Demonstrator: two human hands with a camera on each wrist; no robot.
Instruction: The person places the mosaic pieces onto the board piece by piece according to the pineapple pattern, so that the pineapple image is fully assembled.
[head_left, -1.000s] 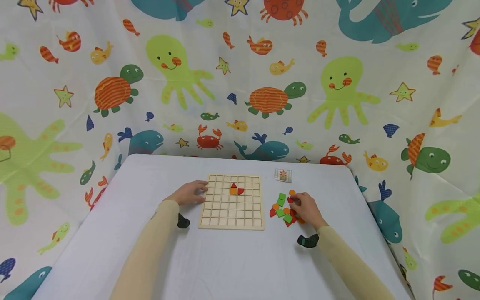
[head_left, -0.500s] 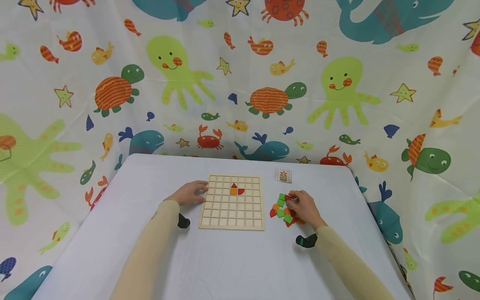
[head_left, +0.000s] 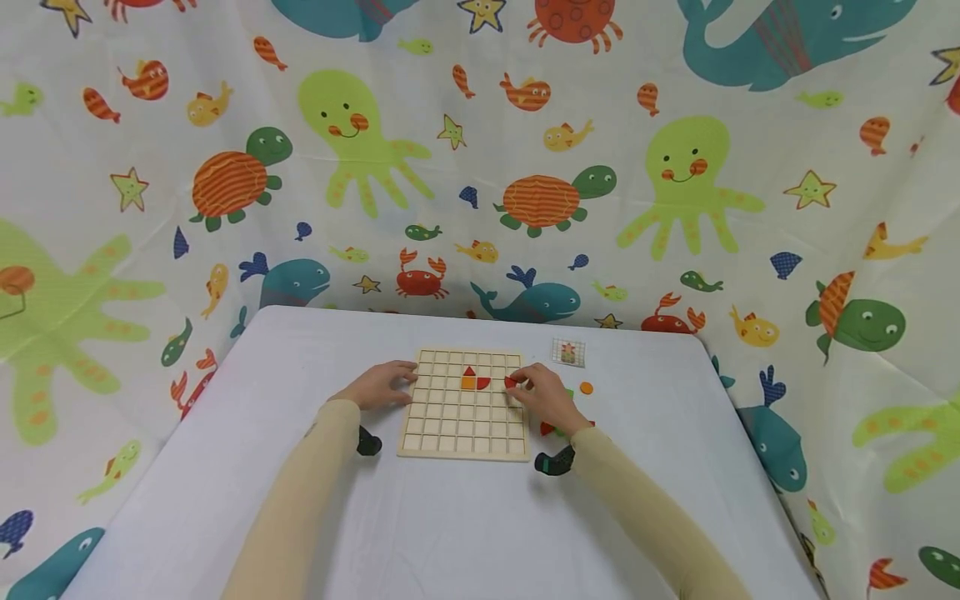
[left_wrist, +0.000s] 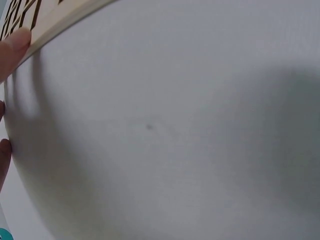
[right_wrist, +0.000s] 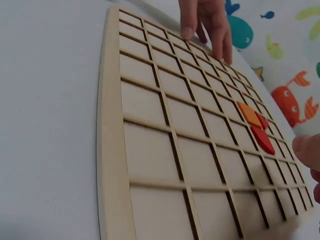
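A wooden grid board (head_left: 462,455) lies on the white table. Set in its cells are an orange square (head_left: 468,383), a red triangle (head_left: 469,371) above it and a red quarter-circle piece (head_left: 483,383) to its right. Over the board's right side, my right hand (head_left: 547,397) pinches a red piece (head_left: 510,382), partly covered by the fingertips. My left hand (head_left: 377,385) rests at the board's left edge with relaxed fingers; in the left wrist view its thumb (left_wrist: 19,41) touches the rim. The right wrist view catches only the right hand's fingertips (right_wrist: 309,150) at the frame's edge.
Right of the board are loose pieces, among them an orange disc (head_left: 587,388) and a red piece (head_left: 547,428); the right hand and forearm cover several. Behind them lies a small gridded picture card (head_left: 568,352). A curtain with sea animals (head_left: 540,200) hangs behind the table.
My right hand has picked up a red piece from the loose pile and carried it left, over the board's right side. The left hand stays at the board's edge.
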